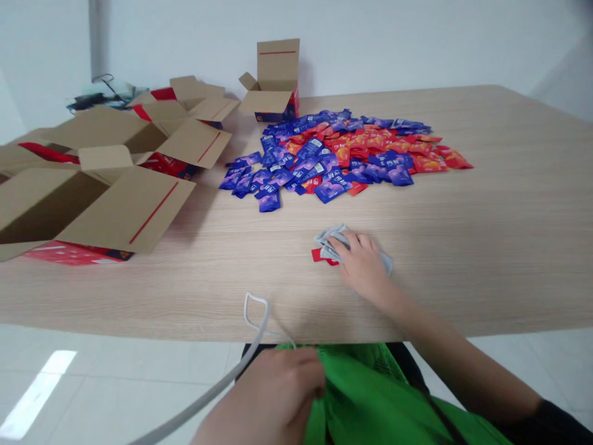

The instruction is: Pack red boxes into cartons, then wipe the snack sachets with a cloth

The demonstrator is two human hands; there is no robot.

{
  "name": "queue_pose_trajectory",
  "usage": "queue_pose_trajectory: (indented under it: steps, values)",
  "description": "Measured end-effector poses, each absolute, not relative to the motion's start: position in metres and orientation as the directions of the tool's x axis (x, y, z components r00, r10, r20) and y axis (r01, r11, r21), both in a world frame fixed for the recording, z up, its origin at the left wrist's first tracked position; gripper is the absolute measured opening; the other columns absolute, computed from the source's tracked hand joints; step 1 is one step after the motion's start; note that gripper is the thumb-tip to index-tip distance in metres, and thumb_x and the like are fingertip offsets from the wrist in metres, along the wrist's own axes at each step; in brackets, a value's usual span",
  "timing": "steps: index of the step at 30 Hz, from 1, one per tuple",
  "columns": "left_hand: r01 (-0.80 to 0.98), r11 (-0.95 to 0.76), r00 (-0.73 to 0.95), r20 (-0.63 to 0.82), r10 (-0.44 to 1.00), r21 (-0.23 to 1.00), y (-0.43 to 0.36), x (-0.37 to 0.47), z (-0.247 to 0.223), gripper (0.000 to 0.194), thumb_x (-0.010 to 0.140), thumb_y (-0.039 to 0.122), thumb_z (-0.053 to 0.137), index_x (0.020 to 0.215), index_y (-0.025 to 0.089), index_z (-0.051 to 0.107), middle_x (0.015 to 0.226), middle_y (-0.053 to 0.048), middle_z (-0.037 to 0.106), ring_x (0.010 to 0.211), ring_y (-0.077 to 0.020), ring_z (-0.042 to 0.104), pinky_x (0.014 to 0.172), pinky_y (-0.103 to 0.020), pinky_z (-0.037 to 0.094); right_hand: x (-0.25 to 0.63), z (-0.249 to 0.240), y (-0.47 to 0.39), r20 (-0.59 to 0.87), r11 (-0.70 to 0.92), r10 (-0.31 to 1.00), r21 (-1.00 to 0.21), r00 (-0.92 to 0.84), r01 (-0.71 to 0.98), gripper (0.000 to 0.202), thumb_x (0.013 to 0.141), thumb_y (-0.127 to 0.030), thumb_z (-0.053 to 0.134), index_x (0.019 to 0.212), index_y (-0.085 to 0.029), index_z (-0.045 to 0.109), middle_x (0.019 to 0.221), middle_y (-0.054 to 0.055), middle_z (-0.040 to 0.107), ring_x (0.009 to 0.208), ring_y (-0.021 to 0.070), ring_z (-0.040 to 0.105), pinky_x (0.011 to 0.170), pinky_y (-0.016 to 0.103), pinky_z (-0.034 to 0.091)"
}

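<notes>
We observe the right hand (pixel 364 264) palm down on a grey bundle (pixel 340 233), which lies on the near middle of the wooden table (pixel 500 235). The bundle shows on both sides of the hand. Fingers bend over its top, lying close together; we cannot tell whether they pinch it or merely press on it, as their undersides are hidden. Red pieces (pixel 317 254) poke out at the bundle's left edge.

We record the left hand (pixel 288 386) below the table edge, blurred, in front of a green garment (pixel 370 395). Its fingers curl inward, pressed together; we cannot tell whether they grip the garment. A white cord (pixel 256 339) passes just left of this hand and forms a loop over the table's near edge.

Beyond the bundle, well apart from it, we note a broad heap: blue packets (pixel 332 185), mostly at the left and rear, mixed with orange-red packets (pixel 424 162), mostly at the right. Behind the heap's left end stands a single carton (pixel 280 68), flaps open. Along the table's left side we count several more open cartons (pixel 134 207), standing close together, their brown flaps folded outward.
</notes>
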State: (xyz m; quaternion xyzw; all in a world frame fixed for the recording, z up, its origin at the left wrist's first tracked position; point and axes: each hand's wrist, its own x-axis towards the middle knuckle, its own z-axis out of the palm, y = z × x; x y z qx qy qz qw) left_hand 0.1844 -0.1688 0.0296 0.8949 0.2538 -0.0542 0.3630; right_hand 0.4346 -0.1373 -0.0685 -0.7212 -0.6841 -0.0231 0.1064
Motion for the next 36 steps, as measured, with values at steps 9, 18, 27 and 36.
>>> queue_pose_trajectory:
  steps: [9, 18, 27, 36]
  values:
    - [0.756, -0.627, 0.634, 0.027, 0.773, 0.19, -0.144, 0.295, -0.078, 0.063, 0.102, 0.028, 0.037, 0.159, 0.004, 0.028, 0.165, -0.02, 0.031, 0.152, -0.0393, 0.03, 0.12, -0.06, 0.034, 0.457, -0.075, -0.153, 0.227, -0.007, 0.969, -0.38, 0.101, 0.925, 0.062, 0.082, -0.003, 0.044, 0.14, -0.015, 0.06, 0.138, 0.013, 0.061, 0.122, 0.0288, 0.051, 0.105, 0.042, 0.045]
    - [0.752, -0.628, 0.625, 0.084, 0.776, 0.199, -0.138, 0.285, -0.087, 0.057, 0.104, 0.037, 0.036, 0.157, 0.016, 0.039, 0.163, -0.012, 0.039, 0.153, -0.0364, 0.029, 0.122, -0.063, 0.028, 0.458, -0.06, -0.152, 0.273, -0.004, 0.955, -0.374, 0.114, 0.927, 0.057, 0.089, -0.011, 0.044, 0.144, -0.021, 0.056, 0.143, 0.013, 0.056, 0.125, 0.0301, 0.051, 0.104, 0.047, 0.042]
    - [0.707, -0.702, 0.707, -0.055, 0.705, 0.084, -0.107, 0.297, -0.07, 0.053, 0.103, 0.038, 0.041, 0.146, 0.009, 0.053, 0.155, -0.019, 0.049, 0.154, -0.0368, 0.025, 0.122, -0.063, 0.025, 0.453, -0.077, -0.124, 0.19, 0.093, 0.979, -0.13, -0.067, 0.987, 0.055, 0.096, -0.041, 0.048, 0.147, -0.02, 0.053, 0.149, 0.018, 0.049, 0.126, 0.0352, 0.044, 0.1, 0.052, 0.03]
    - [0.662, -0.748, 0.749, -0.065, 0.659, 0.038, -0.07, 0.311, -0.07, 0.065, 0.102, 0.044, 0.04, 0.151, 0.001, 0.045, 0.159, -0.024, 0.04, 0.152, -0.0412, 0.026, 0.122, -0.062, 0.026, 0.479, -0.075, -0.093, 0.16, 0.19, 0.972, -0.127, -0.169, 0.973, 0.061, 0.093, -0.034, 0.052, 0.152, -0.02, 0.048, 0.154, 0.019, 0.043, 0.133, 0.037, 0.041, 0.105, 0.054, 0.032]
